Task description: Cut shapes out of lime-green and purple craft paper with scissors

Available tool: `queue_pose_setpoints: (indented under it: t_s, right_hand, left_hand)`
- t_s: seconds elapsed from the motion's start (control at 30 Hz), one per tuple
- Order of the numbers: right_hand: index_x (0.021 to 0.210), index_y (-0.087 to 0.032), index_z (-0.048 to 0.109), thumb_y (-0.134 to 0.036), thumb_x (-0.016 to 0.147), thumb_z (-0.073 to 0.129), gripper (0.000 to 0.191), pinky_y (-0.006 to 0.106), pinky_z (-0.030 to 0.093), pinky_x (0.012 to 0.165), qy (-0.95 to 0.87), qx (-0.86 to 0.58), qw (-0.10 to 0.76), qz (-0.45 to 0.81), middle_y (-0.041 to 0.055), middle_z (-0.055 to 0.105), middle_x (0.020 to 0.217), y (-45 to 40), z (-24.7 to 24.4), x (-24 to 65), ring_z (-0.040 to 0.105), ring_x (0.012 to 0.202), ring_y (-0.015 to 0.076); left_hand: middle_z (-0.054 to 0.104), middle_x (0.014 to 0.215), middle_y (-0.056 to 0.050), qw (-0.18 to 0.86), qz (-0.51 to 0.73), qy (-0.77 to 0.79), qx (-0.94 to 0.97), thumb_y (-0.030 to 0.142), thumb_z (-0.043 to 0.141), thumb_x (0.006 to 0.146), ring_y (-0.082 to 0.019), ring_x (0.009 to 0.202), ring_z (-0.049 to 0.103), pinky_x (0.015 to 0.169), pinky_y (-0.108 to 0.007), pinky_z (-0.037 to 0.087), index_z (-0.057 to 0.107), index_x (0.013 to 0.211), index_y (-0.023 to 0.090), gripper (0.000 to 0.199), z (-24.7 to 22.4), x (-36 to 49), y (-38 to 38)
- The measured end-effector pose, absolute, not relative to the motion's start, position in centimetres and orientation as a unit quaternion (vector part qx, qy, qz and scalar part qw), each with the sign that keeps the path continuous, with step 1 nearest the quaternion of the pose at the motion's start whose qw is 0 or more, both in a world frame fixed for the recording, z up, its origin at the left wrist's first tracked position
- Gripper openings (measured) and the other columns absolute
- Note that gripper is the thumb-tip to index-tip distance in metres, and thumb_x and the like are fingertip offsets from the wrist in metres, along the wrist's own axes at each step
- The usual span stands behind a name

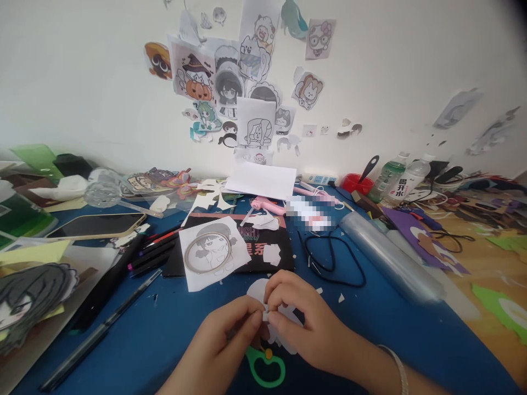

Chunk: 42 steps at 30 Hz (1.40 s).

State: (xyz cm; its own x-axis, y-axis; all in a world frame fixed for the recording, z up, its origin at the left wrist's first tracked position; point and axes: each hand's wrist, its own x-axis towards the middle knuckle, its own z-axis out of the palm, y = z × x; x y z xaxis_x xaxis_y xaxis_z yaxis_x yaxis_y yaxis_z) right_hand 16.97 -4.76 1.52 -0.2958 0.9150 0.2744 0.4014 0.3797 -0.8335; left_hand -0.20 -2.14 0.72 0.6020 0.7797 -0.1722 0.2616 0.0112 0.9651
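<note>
Cutout [256, 289]: ctr front, partly beneath R hand [307, 318]
Sheet [195, 281]: partly on bk [284, 236], under ring [208, 271]
Cord [349, 286]: R of bk
Plastic roll [391, 258]: R of cord
Phone [96, 225]: L, bhd pen [102, 330]
Bottles [406, 178]: back R

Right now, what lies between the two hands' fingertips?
A small white piece, pinched by the left hand and the right hand; the head view shows it.
</note>
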Motion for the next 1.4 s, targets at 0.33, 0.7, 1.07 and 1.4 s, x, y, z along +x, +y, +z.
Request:
queue_pose_setpoints:
  t_s: [0.33, 0.7, 1.07, 1.4]
  right_hand:
    - [0.073, -0.018, 0.047, -0.013, 0.082, 0.045, 0.011, 0.027, 0.041, 0.071, -0.737, -0.438, 0.395, 0.329, 0.0027, 0.049, 0.084, -4.89, 1.68, 17.03, 0.048, 0.079, 0.0138]
    - [0.071, -0.018, 0.047, -0.012, 0.080, 0.046, 0.011, 0.026, 0.041, 0.071, -0.735, -0.449, 0.391, 0.324, 0.0023, 0.049, 0.083, -4.76, 1.62, 17.03, 0.049, 0.079, 0.0136]
    - [0.084, -0.020, 0.051, -0.016, 0.075, 0.053, 0.011, 0.026, 0.040, 0.066, -0.704, -0.512, 0.398, 0.290, 0.0014, 0.051, 0.082, -4.67, 1.48, 16.82, 0.047, 0.076, 0.0144]
    - [0.073, -0.019, 0.049, -0.016, 0.080, 0.050, 0.007, 0.027, 0.041, 0.071, -0.731, -0.460, 0.395, 0.311, 0.0018, 0.051, 0.080, -4.56, 1.40, 16.78, 0.049, 0.079, 0.0145]
  left_hand:
    - [0.053, 0.069, 0.000, 0.580, 0.211, 0.396, 0.679, 0.039, 0.040, 0.084, -0.013, 0.065, 0.048, 0.061, -0.022, 0.041, 0.056, 0.074, 0.019, 0.028, 0.82, -0.07, -2.18]
    - [0.055, 0.069, 0.000, 0.601, 0.214, 0.380, 0.669, 0.037, 0.041, 0.084, -0.012, 0.065, 0.049, 0.061, -0.021, 0.042, 0.057, 0.073, 0.019, 0.026, 1.07, -0.06, -2.27]
    - [0.053, 0.066, 0.000, 0.578, 0.216, 0.388, 0.684, 0.038, 0.039, 0.085, -0.012, 0.063, 0.049, 0.059, -0.021, 0.041, 0.056, 0.072, 0.018, 0.029, 1.00, -0.04, -2.11]
    - [0.054, 0.065, 0.000, 0.532, 0.212, 0.410, 0.710, 0.040, 0.038, 0.084, -0.013, 0.062, 0.049, 0.057, -0.021, 0.042, 0.055, 0.071, 0.019, 0.030, 1.26, 0.12, -2.43]
